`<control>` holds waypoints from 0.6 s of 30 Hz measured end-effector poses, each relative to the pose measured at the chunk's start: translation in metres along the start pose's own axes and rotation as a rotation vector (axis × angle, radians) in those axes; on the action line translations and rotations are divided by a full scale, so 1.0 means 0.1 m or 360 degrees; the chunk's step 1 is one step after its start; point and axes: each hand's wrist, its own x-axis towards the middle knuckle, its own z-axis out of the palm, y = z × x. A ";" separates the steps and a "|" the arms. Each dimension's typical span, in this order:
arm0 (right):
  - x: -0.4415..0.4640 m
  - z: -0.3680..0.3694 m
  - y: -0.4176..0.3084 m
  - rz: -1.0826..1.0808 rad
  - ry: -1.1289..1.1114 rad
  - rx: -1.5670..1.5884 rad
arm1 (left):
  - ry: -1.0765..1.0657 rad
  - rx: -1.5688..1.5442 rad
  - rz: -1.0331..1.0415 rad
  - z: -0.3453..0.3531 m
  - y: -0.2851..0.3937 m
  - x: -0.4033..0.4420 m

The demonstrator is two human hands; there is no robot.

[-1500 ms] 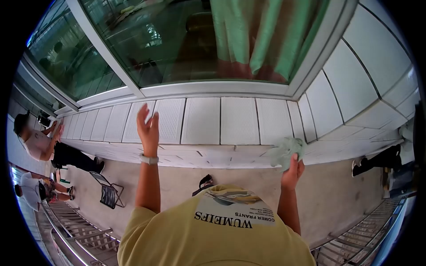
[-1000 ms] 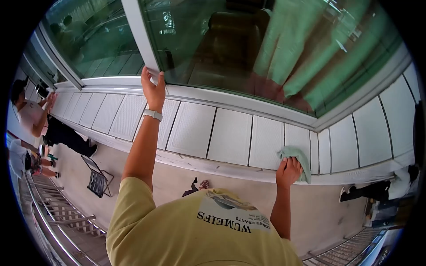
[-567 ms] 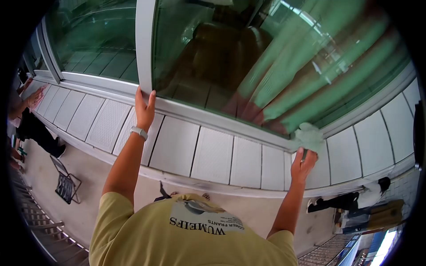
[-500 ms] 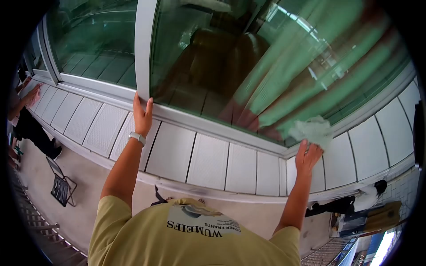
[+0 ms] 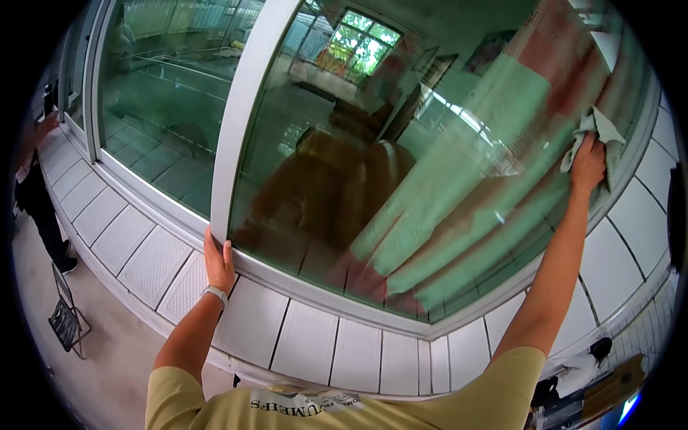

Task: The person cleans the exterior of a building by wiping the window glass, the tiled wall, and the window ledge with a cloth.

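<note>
My right hand (image 5: 589,166) is closed on a pale grey-green cloth (image 5: 607,136), which lies against the right part of the window glass (image 5: 444,208), near the frame's right side. At the bottom of the upright white window frame (image 5: 223,186), my left hand (image 5: 219,262) grips it with thumb and fingers to either side. A light watch band circles that wrist. Behind the glass hangs a green and red curtain (image 5: 430,215), and brown furniture (image 5: 322,172) shows deeper in the room. Reflections cover parts of the pane.
White tiles (image 5: 308,330) form a ledge beneath the window. At the left edge stands another person (image 5: 39,201), near a folding stool (image 5: 66,322) on the floor. Another person (image 5: 577,369) is at lower right, close to hanging clothes (image 5: 609,387).
My right hand has carried the cloth from the pane's lower corner up and to the right. My left hand stays on the frame. The view has tilted up, showing more of the room.
</note>
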 end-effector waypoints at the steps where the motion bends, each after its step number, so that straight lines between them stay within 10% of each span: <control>1: 0.22 0.02 -0.06 0.0123 -0.0040 -0.0044 | 0.0025 -0.0008 0.0007 0.00 0.01 -0.01; 12: 0.96 0.10 -2.62 -0.0114 -0.0285 0.0152 | -0.0024 -0.0074 -0.0103 -0.07 -0.02 -0.06; 14: 0.79 0.55 -3.12 -0.0460 0.0143 0.0916 | -0.0021 -0.0076 -0.0103 -0.09 -0.01 -0.06; 18: 0.05 0.00 -4.04 -0.0834 -0.0482 0.1245 | -0.0059 -0.0113 -0.0122 -0.10 0.01 -0.05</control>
